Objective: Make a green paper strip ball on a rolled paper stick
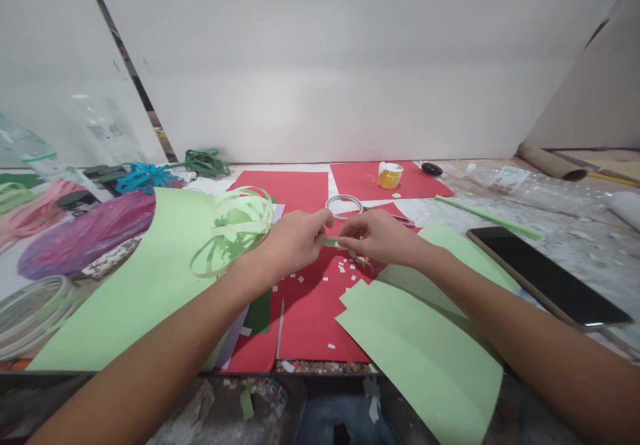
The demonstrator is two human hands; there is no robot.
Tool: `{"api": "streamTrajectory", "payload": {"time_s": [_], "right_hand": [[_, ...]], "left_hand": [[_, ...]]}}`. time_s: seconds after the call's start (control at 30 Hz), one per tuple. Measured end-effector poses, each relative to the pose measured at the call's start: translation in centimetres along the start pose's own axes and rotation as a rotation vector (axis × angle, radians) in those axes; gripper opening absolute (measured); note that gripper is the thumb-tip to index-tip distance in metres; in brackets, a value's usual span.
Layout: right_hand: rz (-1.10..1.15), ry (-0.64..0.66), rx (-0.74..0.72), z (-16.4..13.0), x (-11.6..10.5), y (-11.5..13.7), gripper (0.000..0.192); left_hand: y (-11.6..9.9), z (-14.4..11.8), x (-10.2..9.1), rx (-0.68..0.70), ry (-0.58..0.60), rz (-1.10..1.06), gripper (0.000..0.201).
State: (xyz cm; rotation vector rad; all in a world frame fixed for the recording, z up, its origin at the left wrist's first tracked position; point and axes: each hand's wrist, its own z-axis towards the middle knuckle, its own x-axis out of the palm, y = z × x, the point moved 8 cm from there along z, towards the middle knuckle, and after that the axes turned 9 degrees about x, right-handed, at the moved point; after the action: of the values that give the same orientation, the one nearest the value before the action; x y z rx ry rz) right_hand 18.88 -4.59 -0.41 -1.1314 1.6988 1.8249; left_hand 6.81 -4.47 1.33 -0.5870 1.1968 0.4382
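Observation:
Between my two hands, over the red paper (pixel 310 325), is a small pale green paper strip (pixel 332 241). My left hand (pixel 300 235) pinches its left end, and my right hand (pixel 373 235) pinches the right end. Small white paper scraps (pixel 343 267) lie scattered just below my fingers. A tangle of light green paper strips (pixel 240 225) rests on a light green sheet (pixel 165 258) beside my left wrist. More light green sheets (pixel 425 345) lie under my right forearm. Right behind my hands is a white ring (pixel 344 206), with scissors (pixel 403 220) partly hidden by my right hand.
An open jar (pixel 390 175) with yellow on it stands at the back, near a black lid (pixel 431 169). On the right lie a phone (pixel 545 275), a green paper stick (pixel 490 217) and a plastic bottle (pixel 535 185). Blue strips (pixel 146 177) and a purple bag (pixel 90 231) are left.

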Motion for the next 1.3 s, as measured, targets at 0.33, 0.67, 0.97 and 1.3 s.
{"api": "streamTrajectory", "payload": {"time_s": [0.33, 0.67, 0.97, 1.3], "right_hand": [[0.009, 0.031, 0.035, -0.3, -0.1, -0.3, 0.016], [-0.013, -0.005, -0.003, -0.3, 0.2, 0.3, 0.016], [-0.023, 0.005, -0.017, -0.4, 0.3, 0.4, 0.017], [-0.04, -0.007, -0.041, -0.7, 0.2, 1.1, 0.015]], "left_hand": [[0.0, 0.0, 0.1, 0.042, -0.017, 0.0, 0.021], [-1.4, 0.2, 0.3, 0.176, -0.037, 0.059, 0.021], [-1.5, 0.2, 0.6, 0.188, 0.027, -0.029, 0.024], [0.2, 0.1, 0.1, -0.127, -0.028, -0.196, 0.018]]}}
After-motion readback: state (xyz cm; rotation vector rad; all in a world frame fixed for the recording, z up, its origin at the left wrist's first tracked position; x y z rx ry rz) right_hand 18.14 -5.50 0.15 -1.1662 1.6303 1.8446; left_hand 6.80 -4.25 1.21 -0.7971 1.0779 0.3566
